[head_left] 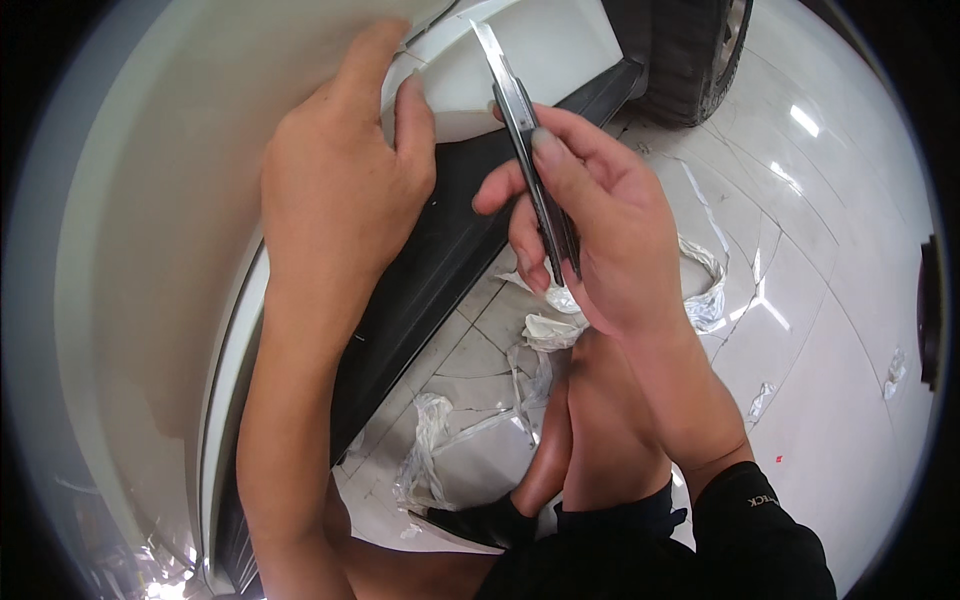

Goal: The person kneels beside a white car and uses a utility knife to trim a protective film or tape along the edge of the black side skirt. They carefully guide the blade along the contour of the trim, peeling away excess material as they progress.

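My right hand (pixel 625 225) is closed around a slim snap-off utility knife (pixel 528 140), the thumb pressing on its dark body. The knife's bare silver blade (pixel 484 42) points up and away, over the white painted part (pixel 560 50) of a car. My left hand (pixel 340 170) lies against the pale car panel (pixel 170 200), index finger stretched toward the seam and thumb held apart from it. Nothing shows between that finger and thumb; the other fingers are hidden behind the hand. The left thumb touches or hovers close to the white part; I cannot tell which.
A black sill (pixel 455 190) runs diagonally under the white part, toward a black tyre (pixel 690 60) at the far right. Crumpled clear film (pixel 430 440) and white scraps (pixel 550 330) lie on the glossy tiled floor (pixel 830 300) around my legs.
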A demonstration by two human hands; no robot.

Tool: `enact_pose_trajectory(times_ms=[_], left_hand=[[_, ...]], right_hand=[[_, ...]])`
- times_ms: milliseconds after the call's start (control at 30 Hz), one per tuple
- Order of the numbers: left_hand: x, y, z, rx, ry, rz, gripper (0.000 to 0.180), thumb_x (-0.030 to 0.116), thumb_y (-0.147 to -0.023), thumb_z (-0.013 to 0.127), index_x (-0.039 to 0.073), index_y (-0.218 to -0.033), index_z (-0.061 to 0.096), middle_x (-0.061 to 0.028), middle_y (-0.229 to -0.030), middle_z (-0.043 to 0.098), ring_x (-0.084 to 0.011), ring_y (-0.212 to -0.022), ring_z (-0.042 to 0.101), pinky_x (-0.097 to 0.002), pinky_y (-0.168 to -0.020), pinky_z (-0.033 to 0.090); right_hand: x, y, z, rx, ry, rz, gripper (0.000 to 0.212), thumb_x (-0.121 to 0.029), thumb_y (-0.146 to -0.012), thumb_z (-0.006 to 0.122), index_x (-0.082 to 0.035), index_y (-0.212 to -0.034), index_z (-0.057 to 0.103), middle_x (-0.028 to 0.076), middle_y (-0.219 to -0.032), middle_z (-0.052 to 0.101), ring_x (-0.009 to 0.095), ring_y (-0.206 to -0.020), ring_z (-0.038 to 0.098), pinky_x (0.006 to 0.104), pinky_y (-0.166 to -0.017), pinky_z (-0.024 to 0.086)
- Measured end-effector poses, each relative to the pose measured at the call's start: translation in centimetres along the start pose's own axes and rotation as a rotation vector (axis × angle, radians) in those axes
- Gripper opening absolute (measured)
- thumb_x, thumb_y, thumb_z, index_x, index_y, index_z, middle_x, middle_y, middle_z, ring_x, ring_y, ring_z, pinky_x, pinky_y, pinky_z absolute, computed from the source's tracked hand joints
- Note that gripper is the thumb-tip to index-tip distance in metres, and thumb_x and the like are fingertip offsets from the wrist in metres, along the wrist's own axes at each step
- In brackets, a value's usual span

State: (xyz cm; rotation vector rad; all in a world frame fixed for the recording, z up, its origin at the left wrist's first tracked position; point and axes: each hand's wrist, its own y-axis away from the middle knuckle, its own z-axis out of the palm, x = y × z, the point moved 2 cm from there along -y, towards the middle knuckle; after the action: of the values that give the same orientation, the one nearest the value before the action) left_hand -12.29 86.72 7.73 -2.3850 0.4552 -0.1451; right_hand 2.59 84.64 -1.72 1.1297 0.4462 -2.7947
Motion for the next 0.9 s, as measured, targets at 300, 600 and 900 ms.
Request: enact_pose_trajectory(times_ms=[300,600,900], left_hand=[[-0.2,0.2,0.6,0.056,-0.003,0.000,0.017,0.014,-0.091,0.065,0.009,-0.106,0.069,-0.0153,-0.081,0.070,-0.0367,-0.072,0.068,-0.0457,-0.064,0.052],[-0.3,0.4,0.9,0.102,-0.011,0.023,0.016,0.013,-0.089,0.065,0.010,-0.104,0.070,-0.0135,-0.081,0.071,-0.0357,-0.071,0.068,-0.0441,-0.062,0.052],[-0.4,0.4,0.9,0.095,-0.016,0.003,0.015,0.013,-0.089,0.065,0.010,-0.103,0.069,-0.0128,-0.082,0.071,-0.0359,-0.072,0.068,-0.0448,-0.063,0.052]], right_hand=[[0.1,-1.9,0.8,-0.019,-0.026,0.004,0.048,-0.019,-0.108,0.048,0.004,-0.149,0.041,0.025,-0.097,0.070,0.028,-0.064,0.073,0.0313,-0.051,0.060],[-0.2,-2.4,0.8,-0.050,0.064,-0.042,0.049,-0.019,-0.108,0.048,0.003,-0.151,0.040,0.024,-0.097,0.070,0.027,-0.062,0.072,0.0310,-0.048,0.058],[0.1,-2.6,1.1,-0.009,0.080,-0.028,0.047,-0.016,-0.108,0.048,0.002,-0.150,0.043,0.022,-0.097,0.070,0.021,-0.057,0.068,0.0289,-0.044,0.054]])
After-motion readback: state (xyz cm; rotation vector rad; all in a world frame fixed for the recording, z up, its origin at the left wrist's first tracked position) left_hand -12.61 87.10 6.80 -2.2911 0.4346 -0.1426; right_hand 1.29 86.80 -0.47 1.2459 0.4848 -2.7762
